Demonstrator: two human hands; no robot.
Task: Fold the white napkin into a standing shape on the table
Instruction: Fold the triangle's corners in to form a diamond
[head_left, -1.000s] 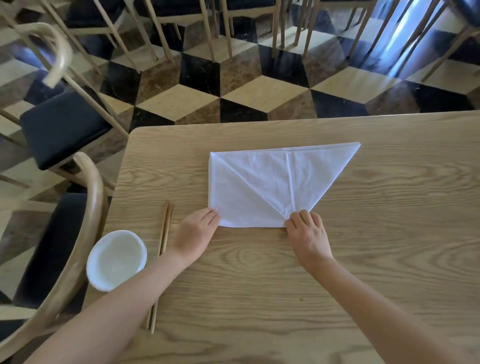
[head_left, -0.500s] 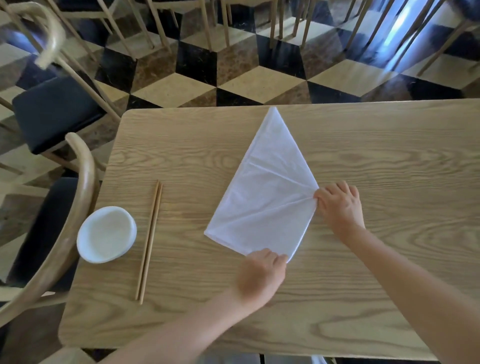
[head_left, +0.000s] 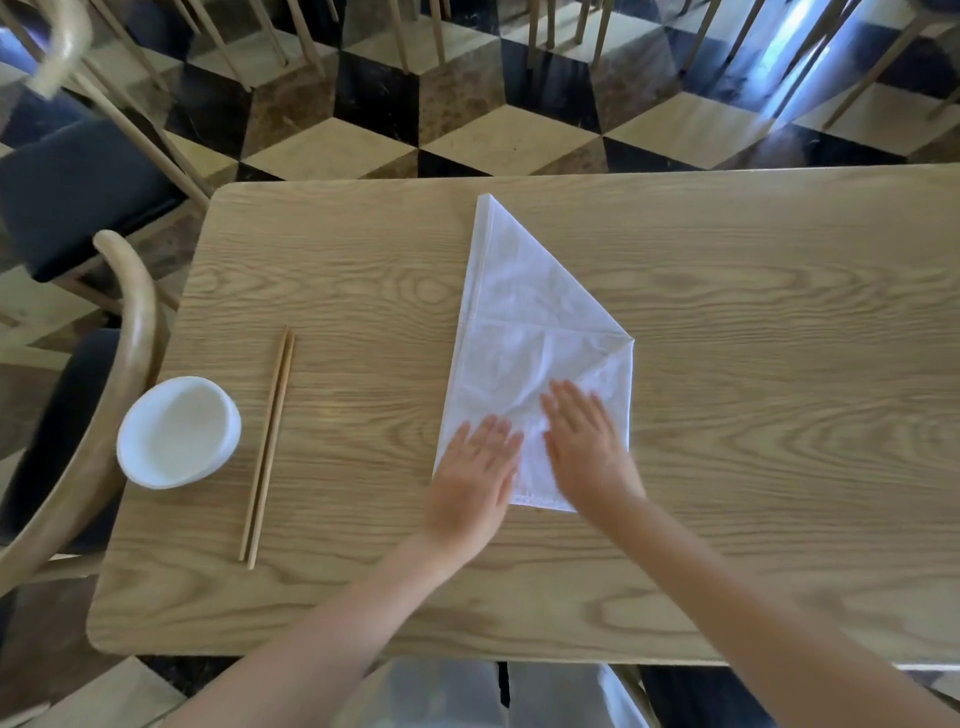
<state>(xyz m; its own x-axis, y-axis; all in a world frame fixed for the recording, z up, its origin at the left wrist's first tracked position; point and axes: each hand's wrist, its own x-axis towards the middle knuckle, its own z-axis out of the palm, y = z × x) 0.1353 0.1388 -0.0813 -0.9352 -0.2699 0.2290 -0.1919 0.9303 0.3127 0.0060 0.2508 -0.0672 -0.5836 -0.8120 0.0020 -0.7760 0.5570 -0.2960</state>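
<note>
The white napkin (head_left: 524, 322) lies flat on the wooden table (head_left: 753, 374), folded into a tall pointed shape with its tip toward the far edge and its square end near me. A horizontal crease and diagonal creases cross its lower half. My left hand (head_left: 475, 480) rests palm down with fingers spread on the napkin's near left corner. My right hand (head_left: 587, 444) lies flat beside it on the near right part of the cloth. Both hands are slightly blurred and hide the cloth beneath them.
A pair of wooden chopsticks (head_left: 267, 447) lies lengthwise left of the napkin. A white bowl (head_left: 176, 431) sits near the table's left edge. Wooden chairs with dark seats (head_left: 78, 187) stand at the left, over a checkered floor.
The napkin has been turned from lying sideways to pointing away from me. My hands let go of its edges and now press flat on its near end.
</note>
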